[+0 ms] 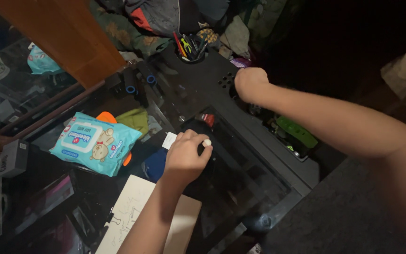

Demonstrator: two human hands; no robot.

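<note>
Head view: my left hand (184,157) is knuckles up over the dark glass table (240,188), wrist bent, grip pinching a small round whitish bead (206,142) between thumb and fingertips, just above the glass. My right hand (250,82) is balled into a fist, arm stretched across to the matte black panel (198,82) beside its cluster of small holes; can't tell if the fist holds anything. Left of my left hand: soft, crinkly teal wet-wipes pack (95,143). A flat pale sheet of cardboard (132,211) lies under my forearm. Round pen holder (191,49) sits at the panel's far edge.
</note>
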